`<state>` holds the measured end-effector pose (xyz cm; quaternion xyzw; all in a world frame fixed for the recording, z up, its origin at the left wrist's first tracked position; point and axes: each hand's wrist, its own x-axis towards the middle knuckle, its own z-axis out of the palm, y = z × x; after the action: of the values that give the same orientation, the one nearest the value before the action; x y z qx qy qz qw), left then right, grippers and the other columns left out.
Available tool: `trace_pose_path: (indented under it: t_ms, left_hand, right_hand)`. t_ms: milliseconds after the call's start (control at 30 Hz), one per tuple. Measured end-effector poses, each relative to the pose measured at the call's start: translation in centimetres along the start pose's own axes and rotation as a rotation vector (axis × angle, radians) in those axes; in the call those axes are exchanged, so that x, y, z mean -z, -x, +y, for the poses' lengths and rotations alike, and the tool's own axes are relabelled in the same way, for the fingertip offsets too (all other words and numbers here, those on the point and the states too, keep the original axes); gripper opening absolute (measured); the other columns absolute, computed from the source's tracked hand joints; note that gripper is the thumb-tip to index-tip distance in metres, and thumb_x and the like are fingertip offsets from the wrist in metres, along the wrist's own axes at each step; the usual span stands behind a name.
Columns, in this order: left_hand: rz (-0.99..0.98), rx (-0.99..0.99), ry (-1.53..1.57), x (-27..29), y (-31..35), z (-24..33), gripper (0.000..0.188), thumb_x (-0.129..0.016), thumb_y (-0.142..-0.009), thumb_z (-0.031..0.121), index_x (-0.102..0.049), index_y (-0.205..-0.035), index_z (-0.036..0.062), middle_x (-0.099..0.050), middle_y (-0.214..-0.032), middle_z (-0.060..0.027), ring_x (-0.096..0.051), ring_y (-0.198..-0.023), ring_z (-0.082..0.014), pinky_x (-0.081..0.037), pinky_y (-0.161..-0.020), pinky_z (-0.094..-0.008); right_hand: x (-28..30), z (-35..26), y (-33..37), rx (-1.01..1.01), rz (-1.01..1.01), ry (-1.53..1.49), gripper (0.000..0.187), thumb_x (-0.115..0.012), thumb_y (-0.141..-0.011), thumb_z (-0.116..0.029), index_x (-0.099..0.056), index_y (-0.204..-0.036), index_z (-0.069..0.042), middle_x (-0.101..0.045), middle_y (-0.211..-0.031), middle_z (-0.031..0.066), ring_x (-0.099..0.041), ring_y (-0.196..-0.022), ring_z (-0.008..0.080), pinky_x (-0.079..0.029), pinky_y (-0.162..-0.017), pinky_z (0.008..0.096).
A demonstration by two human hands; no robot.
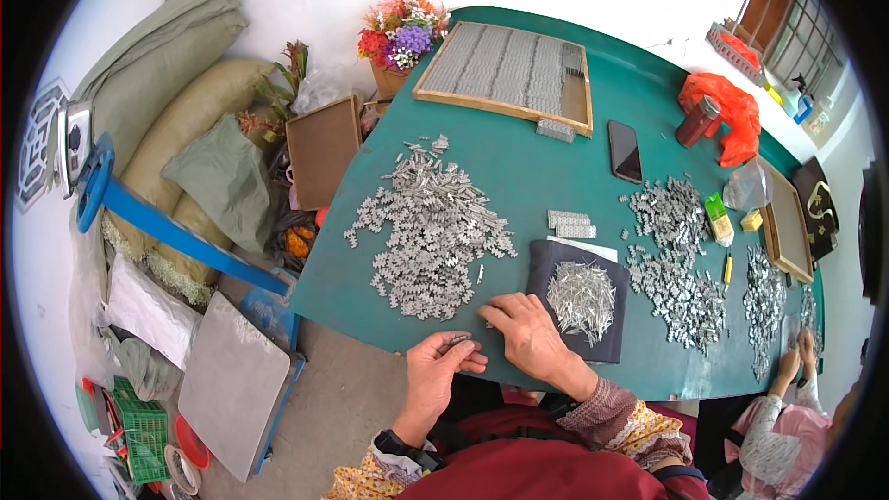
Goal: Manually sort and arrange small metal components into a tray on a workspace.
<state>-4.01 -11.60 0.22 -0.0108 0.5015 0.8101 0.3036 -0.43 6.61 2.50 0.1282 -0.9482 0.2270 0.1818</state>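
Observation:
My left hand [437, 372] is closed at the table's near edge, with a small dark metal piece [458, 340] between thumb and fingers. Just to its right, my right hand [530, 333] rests low over the green tabletop, fingers bent together; whatever its fingertips hold is hidden. Beyond both hands spreads a large pile of small grey toothed metal pieces [426, 241]. Beside my right hand, a dark cloth [611, 319] carries a heap of thin silvery pins [582, 301]. Behind the cloth lie small blocks of joined metal pieces [571, 224].
A wooden-framed tray [504, 108] of grey rows stands at the back. To the right are a phone [625, 150], a red-brown container [696, 120], a red bag [727, 111] and more metal piles [676, 301]. Another person's hands [798, 354] work at far right. A blue-posted platform scale [231, 384] stands left.

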Motion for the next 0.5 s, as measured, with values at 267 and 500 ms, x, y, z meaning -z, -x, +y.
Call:
trace_pose_path:
  t_ms: [267,500]
  left_hand:
    - [0.018,-0.009,-0.006,-0.2,0.2,0.0,0.014,-0.062,-0.091,-0.001,-0.063,-0.102,-0.0089,-0.069,-0.091,-0.0195,-0.071,-0.074,-0.0265,-0.061,-0.066,-0.0348]
    - [0.038,-0.048,-0.04,-0.5,0.2,-0.1,0.015,-0.062,-0.092,-0.001,-0.062,-0.103,-0.0102,-0.068,-0.09,-0.0175,-0.07,-0.074,-0.0237,-0.061,-0.066,-0.032]
  right_hand:
    - [-0.9,-1.2,-0.1,-0.264,-0.046,0.095,0.014,-0.068,-0.08,-0.011,-0.057,-0.086,-0.005,-0.056,-0.085,0.0116,-0.056,-0.083,0.0307,-0.043,-0.075,0.0404]
    - [-0.1,-1.3,0.4,-0.331,0.015,-0.434,0.014,-0.065,-0.082,-0.002,-0.055,-0.092,-0.001,-0.06,-0.086,0.0163,-0.061,-0.082,0.0376,-0.048,-0.071,0.0438]
